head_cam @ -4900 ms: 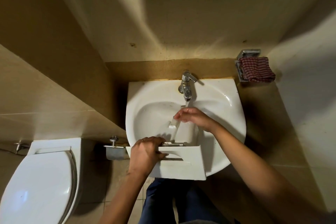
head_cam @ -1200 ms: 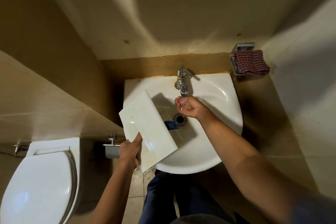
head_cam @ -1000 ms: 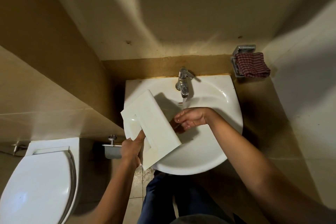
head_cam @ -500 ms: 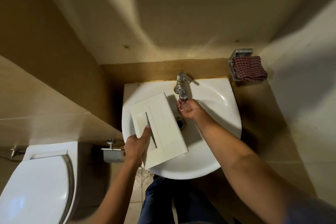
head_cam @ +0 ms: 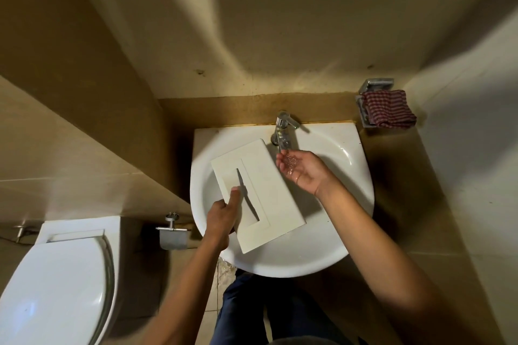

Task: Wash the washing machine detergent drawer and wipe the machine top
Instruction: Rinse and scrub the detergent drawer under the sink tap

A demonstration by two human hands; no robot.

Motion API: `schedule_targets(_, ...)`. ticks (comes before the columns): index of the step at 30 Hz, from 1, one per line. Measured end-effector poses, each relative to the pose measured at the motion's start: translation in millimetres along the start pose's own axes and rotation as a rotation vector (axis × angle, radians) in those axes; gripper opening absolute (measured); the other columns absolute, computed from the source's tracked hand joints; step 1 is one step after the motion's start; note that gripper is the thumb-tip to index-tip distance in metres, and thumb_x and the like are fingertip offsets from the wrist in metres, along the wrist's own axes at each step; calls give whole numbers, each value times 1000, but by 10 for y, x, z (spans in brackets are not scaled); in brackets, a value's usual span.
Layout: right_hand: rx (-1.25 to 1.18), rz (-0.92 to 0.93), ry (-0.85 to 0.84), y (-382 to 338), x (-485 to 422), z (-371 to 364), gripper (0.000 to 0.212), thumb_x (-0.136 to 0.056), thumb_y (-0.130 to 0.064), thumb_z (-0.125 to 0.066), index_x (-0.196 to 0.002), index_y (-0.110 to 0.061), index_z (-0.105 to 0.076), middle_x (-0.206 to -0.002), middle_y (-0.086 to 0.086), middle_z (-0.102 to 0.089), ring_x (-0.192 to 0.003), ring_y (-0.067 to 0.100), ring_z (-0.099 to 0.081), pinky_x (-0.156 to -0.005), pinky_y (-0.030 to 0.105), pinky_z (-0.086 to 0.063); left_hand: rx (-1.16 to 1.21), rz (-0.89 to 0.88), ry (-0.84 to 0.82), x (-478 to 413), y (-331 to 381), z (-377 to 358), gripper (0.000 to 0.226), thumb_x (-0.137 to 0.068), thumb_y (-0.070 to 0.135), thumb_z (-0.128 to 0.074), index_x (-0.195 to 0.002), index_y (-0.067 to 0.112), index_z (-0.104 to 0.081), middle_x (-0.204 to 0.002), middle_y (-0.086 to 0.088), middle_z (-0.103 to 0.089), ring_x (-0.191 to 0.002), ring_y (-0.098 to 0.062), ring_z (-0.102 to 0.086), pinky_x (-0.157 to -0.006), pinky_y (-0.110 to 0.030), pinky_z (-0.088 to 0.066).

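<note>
Detergent drawer [head_cam: 270, 185], left grip [head_cam: 221, 217] clasping its left edge, right grip [head_cam: 304, 172] loosely cupped beside it

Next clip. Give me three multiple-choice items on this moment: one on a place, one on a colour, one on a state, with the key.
1. Where is the checked cloth? A. on the metal holder right of the sink B. on the toilet lid C. on the floor
2. What colour is the drawer that the left hand grips? A. blue B. white C. black
3. What is the tap doing? A. shut off B. running into the cupped right hand C. running onto the drawer
Key: 1 A, it sits on the holder beside the sink; 2 B, its front panel is white; 3 B, water pools in the palm.
</note>
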State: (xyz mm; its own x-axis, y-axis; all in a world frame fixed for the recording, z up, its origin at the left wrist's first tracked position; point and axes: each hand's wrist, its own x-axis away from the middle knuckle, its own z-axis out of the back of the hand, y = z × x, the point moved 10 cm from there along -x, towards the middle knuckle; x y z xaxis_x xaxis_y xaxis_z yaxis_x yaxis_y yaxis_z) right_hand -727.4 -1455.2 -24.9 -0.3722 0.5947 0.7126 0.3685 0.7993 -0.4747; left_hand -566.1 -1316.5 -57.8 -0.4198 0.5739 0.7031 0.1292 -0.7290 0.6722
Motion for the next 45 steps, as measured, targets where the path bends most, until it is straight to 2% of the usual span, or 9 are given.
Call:
schedule_targets(4, 1002, 498, -165, 112, 419, -415, 21, -98, -12, -47, -106, -4, -66, -108, 8, -68, -100, 16, -64, -93, 25, -46, -66, -28, -23, -9, 76, -96, 51, -90, 58, -50, -100, 11, -66, -94, -8, -69, -82, -27, -65, -68, -35, -53)
schedule_targets(8, 2048, 991, -164, 659, 516, -599, 59, -97, -37, -27, -147, -7, -33, -156, 7, -23, -146, 19, -19, -119, 37, -4, -239, -101, -52, 7, 265, -174, 45, -97, 45, -43, -78, 9, -61, -71, -9, -59, -67, -27, -54, -63, -33, -43)
schedule_targets(19, 2267, 818, -184, 442, -26, -935, 60, -98, -36, -15, -153, -14, -9, -161, 2, -4, -148, 15, 1, -119, 35, 6, -201, -214, -22, 38, 428, -158, 53, -100, 44, -26, -83, 6, -58, -69, -19, -58, -67, -32, -52, -63, -41, -41)
schedule_targets(23, 2205, 971, -348, 754, 461, -778, 66, -92, -38, -13, -148, -4, -26, -156, 10, -24, -146, 18, -15, -120, 35, -5, -176, -214, -50, 27, 476, -147, 55, -100, 42, -21, -120, -1, -49, -95, -28, -62, -78, -34, -59, -65, -48, -50)
schedule_targets(29, 1776, 752, -642, 663, 916, -641, 33, -98, -23, -48, -124, -9, -62, -133, 5, -58, -132, 10, -44, -114, 24, -27, -167, -167, -10, -64, 350, -30, 53, -103, 46, -23, -93, 5, -55, -100, -25, -60, -83, -30, -55, -77, -40, -45)
schedule_targets(33, 973, 460, -218, 33, 656, -164, 22, -88, -7, -61, -72, -14, -75, -82, 0, -74, -89, 17, -68, -87, 28, -50, -151, -96, -27, -119, 221, 39, 71, -98, 59, -22, -107, -2, -57, -85, -25, -53, -68, -21, -44, -63, -32, -36)
schedule_targets(36, 490, 386, 236, -202, 234, 531, 21, -89, -11, -55, -74, -16, -69, -77, 3, -72, -82, 20, -65, -76, 28, -46, -130, -45, -52, -110, 166, 58, 64, -97, 61, -23, -108, 5, -53, -77, -7, -48, -65, -18, -42, -57, -29, -36)
schedule_targets(41, 1, 15, 333, 199, -408, 840, 18, -95, -7, -47, -85, -7, -62, -72, 5, -71, -77, 13, -64, -74, 22, -51, -87, -47, -76, -106, 107, 61, 62, -97, 60, -21, -79, 11, -52, -65, -6, -42, -61, -19, -40, -66, -29, -36)
schedule_targets(45, -86, 1, 316, 185, -530, 582, 26, -96, -2, -39, -74, -5, -53, -39, 1, -54, -31, 9, -52, -38, 18, -46, -28, -32, -102, -132, 69, 52, 63, -96, 65, -22, -84, 14, -58, -82, -13, -55, -78, -24, -53, -74, -33, -43)
